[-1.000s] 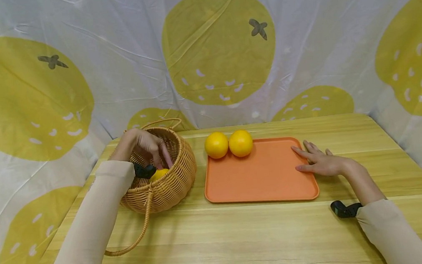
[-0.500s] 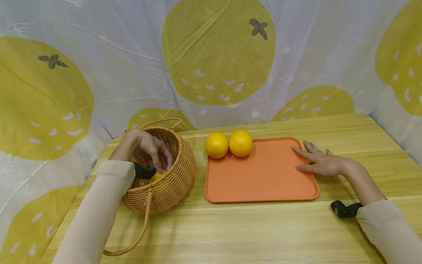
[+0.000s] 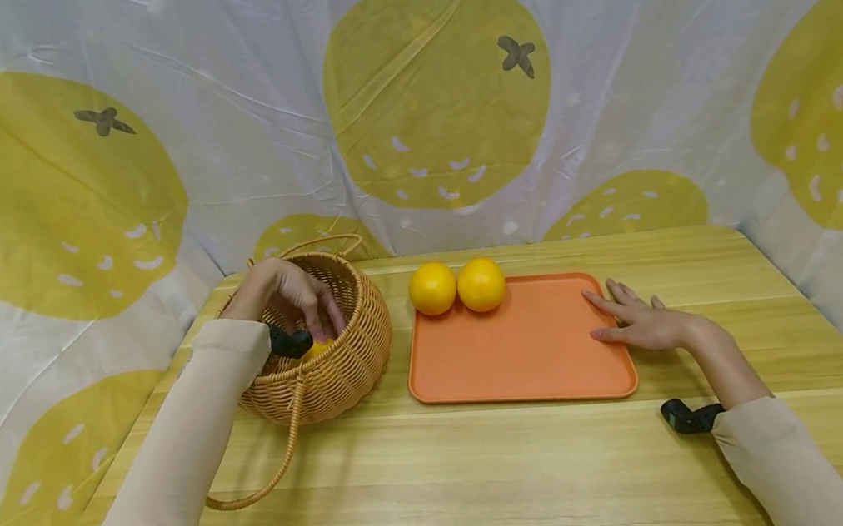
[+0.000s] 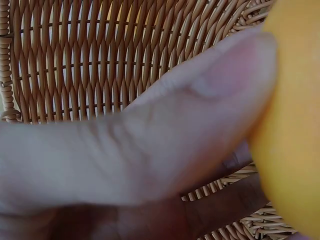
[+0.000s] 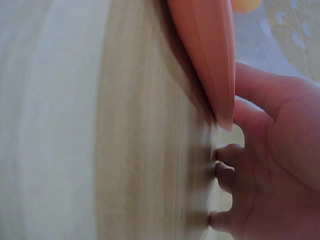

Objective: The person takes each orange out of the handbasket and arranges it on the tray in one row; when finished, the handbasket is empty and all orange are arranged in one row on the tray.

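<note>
My left hand (image 3: 302,297) reaches down into a brown wicker basket (image 3: 351,369) at the left. Its thumb lies against an orange (image 4: 295,120) inside, with fingers round the lower side in the left wrist view. In the head view only a bit of that orange shows over the rim. My right hand (image 3: 648,322) lies spread at the right edge of a flat orange-coloured tray (image 3: 520,355), thumb and forefinger over its rim, other fingertips down on the table. Two more oranges sit side by side at the tray's back left corner, one orange (image 3: 432,289) left of the other orange (image 3: 481,284).
One basket handle (image 3: 288,454) hangs down toward the front of the wooden table (image 3: 485,475); the other handle (image 3: 329,242) stands at the back. Behind the table hangs a curtain (image 3: 249,102) printed with large yellow fruit.
The fingers and thumb of my left hand have come down and closed in on the orange in the basket. My right hand, the tray and the two oranges there stay put.
</note>
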`<state>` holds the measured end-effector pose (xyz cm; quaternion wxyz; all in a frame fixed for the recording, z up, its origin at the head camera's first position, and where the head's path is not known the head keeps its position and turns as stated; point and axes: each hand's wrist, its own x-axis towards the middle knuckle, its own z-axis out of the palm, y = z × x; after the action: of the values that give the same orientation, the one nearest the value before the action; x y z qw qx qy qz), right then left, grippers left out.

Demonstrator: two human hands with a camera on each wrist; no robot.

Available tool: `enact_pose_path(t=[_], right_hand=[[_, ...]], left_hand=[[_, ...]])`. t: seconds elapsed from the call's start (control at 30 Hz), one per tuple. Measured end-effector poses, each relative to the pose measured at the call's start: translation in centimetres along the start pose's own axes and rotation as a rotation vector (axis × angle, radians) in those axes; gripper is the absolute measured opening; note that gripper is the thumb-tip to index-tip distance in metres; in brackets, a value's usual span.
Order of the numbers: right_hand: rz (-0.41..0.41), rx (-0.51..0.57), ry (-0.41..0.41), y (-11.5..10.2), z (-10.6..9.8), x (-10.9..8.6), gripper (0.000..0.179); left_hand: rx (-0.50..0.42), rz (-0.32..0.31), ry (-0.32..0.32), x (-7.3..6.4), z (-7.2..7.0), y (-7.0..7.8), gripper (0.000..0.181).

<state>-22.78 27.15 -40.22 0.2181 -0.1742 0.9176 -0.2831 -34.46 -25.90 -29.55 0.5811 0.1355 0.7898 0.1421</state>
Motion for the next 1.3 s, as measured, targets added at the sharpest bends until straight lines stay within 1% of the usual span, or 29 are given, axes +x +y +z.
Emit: enact_pose_path(t=[0.2, 0.37, 0.53, 0.6, 0.7, 0.77, 0.83, 0.93, 1.0, 1.07, 1.2, 1.3], right_hand=[[0.002, 0.008, -0.004, -0.1, 0.0, -0.1, 0.087], [0.003, 0.007, -0.006, -0.1, 0.0, 0.0, 0.087], [0.007, 0.004, -0.007, -0.2, 0.0, 0.0, 0.087], [0.007, 0.006, -0.009, -0.1, 0.0, 0.1, 0.087], [-0.011, 0.020, -0.005, 0.2, 0.0, 0.1, 0.087], [-0.014, 0.023, 0.000, 0.7, 0.1, 0.2, 0.088], [-0.027, 0.031, 0.004, 1.1, 0.2, 0.3, 0.089], [-0.008, 0.015, 0.007, 1.7, 0.3, 0.5, 0.093], [-0.003, 0.011, 0.008, 1.7, 0.3, 0.5, 0.095], [0.006, 0.004, 0.007, 1.4, 0.3, 0.5, 0.095], [-0.007, 0.020, 0.005, 0.8, 0.1, 0.3, 0.089], [-0.003, 0.014, -0.001, 0.4, 0.1, 0.2, 0.087]], left_hand=[[-0.011, -0.025, 0.010, -0.3, 0.3, 0.1, 0.041], [-0.026, -0.036, 0.008, -0.2, 0.4, 0.1, 0.047], [-0.040, -0.045, -0.011, 0.1, 0.3, 0.0, 0.047], [-0.034, -0.042, -0.004, 0.1, 0.3, -0.1, 0.046], [-0.018, -0.012, 0.033, -0.3, 0.0, -0.3, 0.046], [-0.028, 0.020, 0.078, -0.7, -0.2, -0.4, 0.045], [-0.057, 0.046, 0.120, -1.1, -0.4, -0.5, 0.043], [-0.098, 0.070, 0.164, -1.3, -0.4, -0.5, 0.041], [-0.100, 0.071, 0.167, -1.4, -0.3, -0.5, 0.043], [-0.094, 0.069, 0.150, -1.2, -0.2, -0.5, 0.047], [-0.066, 0.071, 0.117, -1.0, -0.2, -0.8, 0.056], [-0.060, 0.075, 0.128, -0.7, -0.3, -1.0, 0.058]])
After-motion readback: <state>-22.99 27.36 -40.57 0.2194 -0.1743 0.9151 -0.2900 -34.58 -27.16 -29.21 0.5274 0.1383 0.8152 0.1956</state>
